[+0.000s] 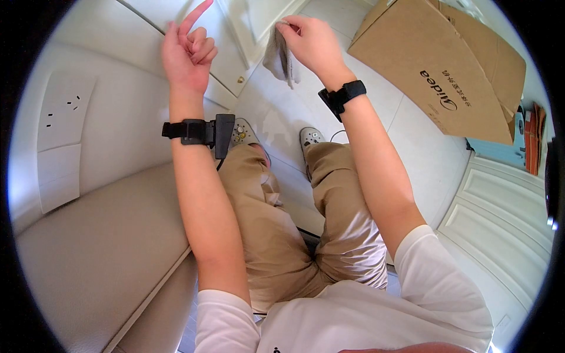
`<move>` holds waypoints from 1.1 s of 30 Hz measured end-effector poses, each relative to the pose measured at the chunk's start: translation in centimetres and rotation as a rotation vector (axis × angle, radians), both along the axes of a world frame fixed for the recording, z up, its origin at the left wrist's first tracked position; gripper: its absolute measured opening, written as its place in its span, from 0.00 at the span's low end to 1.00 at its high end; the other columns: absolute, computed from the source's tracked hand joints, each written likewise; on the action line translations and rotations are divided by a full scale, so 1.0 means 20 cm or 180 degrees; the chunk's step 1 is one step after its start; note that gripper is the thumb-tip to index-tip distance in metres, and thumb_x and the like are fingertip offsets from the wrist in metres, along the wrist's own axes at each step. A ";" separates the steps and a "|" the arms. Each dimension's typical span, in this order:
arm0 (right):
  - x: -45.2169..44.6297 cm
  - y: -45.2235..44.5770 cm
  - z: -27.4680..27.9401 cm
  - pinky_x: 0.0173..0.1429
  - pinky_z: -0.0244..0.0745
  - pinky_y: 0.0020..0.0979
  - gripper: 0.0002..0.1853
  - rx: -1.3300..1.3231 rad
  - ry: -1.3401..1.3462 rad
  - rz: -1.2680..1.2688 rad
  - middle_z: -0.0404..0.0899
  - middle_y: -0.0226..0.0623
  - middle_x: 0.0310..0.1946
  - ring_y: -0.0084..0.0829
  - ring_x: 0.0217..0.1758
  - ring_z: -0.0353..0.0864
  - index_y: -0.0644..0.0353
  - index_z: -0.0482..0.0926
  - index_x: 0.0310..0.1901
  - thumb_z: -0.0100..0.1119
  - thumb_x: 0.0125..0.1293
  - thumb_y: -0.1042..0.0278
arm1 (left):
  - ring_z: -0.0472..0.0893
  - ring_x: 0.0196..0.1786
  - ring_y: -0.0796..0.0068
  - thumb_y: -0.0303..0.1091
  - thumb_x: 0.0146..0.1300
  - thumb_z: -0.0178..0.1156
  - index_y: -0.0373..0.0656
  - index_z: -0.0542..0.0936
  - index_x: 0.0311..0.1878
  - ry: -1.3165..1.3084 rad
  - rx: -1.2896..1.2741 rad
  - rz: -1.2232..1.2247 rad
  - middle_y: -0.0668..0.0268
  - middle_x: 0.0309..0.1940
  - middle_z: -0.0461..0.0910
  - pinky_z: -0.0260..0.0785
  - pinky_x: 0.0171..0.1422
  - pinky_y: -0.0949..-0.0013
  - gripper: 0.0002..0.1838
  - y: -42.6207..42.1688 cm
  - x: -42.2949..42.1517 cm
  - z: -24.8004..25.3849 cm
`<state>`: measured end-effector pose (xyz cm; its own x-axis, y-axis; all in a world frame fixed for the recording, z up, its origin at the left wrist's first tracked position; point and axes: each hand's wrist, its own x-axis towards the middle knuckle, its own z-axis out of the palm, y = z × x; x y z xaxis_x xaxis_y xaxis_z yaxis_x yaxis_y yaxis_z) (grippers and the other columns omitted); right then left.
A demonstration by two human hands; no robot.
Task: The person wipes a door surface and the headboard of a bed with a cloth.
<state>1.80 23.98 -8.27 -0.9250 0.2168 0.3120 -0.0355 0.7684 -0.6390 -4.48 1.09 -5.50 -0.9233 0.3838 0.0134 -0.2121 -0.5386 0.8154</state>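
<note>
Nearby stands a cardboard box (pixel 412 70), interior hidden; right fingers (pixel 289 27) pinch grey cloth (pixel 276 56); left fingers (pixel 201 48) curl, index extended.

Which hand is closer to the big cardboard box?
Right. The right hand, a grey cloth in its grip, is apart from the box but beside it in the picture; the left hand is farther across, past the right hand, before a white panel.
</note>
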 end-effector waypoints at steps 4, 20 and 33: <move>0.01 0.02 0.01 0.44 0.81 0.49 0.16 0.0070 -0.0023 -0.0017 0.87 0.45 0.34 0.53 0.40 0.86 0.52 0.90 0.42 0.57 0.71 0.52 | 0.56 0.20 0.83 0.51 0.83 0.32 0.35 0.77 0.69 -0.0042 -0.0172 -0.0012 0.70 0.24 0.79 0.48 0.27 0.76 0.33 0.02 -0.01 -0.02; 0.00 0.04 0.01 0.43 0.81 0.49 0.16 -0.0035 -0.0013 0.0073 0.87 0.46 0.34 0.53 0.40 0.85 0.53 0.89 0.43 0.58 0.70 0.53 | 0.49 0.17 0.85 0.48 0.86 0.29 0.37 0.68 0.77 0.0189 0.0003 -0.0339 0.73 0.31 0.87 0.43 0.23 0.77 0.32 -0.03 -0.09 -0.12; 0.00 0.07 -0.02 0.45 0.81 0.48 0.16 -0.0020 -0.0012 0.0087 0.88 0.46 0.36 0.53 0.41 0.86 0.53 0.90 0.44 0.58 0.70 0.52 | 0.49 0.17 0.86 0.48 0.85 0.30 0.37 0.71 0.76 0.0109 -0.0115 -0.0228 0.72 0.32 0.87 0.42 0.23 0.77 0.31 -0.03 -0.08 -0.11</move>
